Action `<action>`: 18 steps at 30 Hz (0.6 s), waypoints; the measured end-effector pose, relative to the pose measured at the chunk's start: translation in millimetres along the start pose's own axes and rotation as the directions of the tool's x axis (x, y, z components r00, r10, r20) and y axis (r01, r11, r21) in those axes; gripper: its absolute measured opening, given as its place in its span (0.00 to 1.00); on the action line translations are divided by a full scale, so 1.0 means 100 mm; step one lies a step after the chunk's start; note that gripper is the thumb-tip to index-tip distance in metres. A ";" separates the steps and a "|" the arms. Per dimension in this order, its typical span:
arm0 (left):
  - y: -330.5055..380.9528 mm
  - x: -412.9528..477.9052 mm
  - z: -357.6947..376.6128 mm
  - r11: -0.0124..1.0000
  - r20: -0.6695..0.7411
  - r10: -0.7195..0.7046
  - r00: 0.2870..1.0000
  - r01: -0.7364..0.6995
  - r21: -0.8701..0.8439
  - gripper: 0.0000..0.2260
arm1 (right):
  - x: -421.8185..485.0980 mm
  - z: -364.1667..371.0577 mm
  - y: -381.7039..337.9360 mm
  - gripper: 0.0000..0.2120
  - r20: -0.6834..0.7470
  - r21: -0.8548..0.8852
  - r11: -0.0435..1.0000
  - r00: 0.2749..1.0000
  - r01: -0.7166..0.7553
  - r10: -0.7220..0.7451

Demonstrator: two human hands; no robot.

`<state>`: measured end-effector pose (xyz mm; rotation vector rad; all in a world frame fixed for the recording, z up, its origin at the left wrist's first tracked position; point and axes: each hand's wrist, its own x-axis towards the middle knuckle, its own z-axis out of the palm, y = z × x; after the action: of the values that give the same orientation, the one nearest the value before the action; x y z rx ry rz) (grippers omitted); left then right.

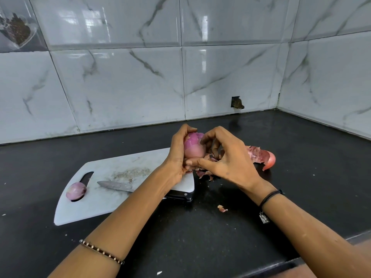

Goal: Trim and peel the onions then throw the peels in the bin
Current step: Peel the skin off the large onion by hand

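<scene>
A purple onion (193, 146) is held up above the right end of the white cutting board (112, 189). My left hand (177, 155) grips it from the left side. My right hand (224, 155) pinches the onion's skin at its lower edge, fingers curled over its top. A second, peeled onion (76, 191) rests at the board's handle hole. A knife (115, 185) lies on the board, its handle hidden under my left forearm. Loose peels (204, 174) lie under my hands, and a larger heap of peels (261, 156) sits to the right.
The black counter (200, 237) runs to a tiled wall corner at the back right. A single peel scrap (222, 208) lies near my right wrist. A dark flat object (180, 195) sticks out under the board's right end. The counter's front edge is at lower right.
</scene>
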<state>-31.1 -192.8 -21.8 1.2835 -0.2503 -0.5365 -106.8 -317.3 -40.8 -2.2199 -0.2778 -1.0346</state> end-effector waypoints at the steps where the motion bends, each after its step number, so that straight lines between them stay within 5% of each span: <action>1: 0.00 0.00 0.00 1.000 -0.001 -0.005 1.000 0.005 -0.016 0.14 | 0.00 0.00 0.00 0.25 0.000 0.005 1.000 1.000 0.002 -0.002; 18: 0.02 -0.01 0.03 0.997 -0.045 0.035 0.998 -0.038 -0.069 0.09 | -0.01 0.05 0.01 0.20 0.060 0.102 0.995 0.998 0.001 -0.007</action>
<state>-32.9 -194.6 -19.4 1.2193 -0.2158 -0.4816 -103.9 -315.0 -44.1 -2.1616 -0.3541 -0.9360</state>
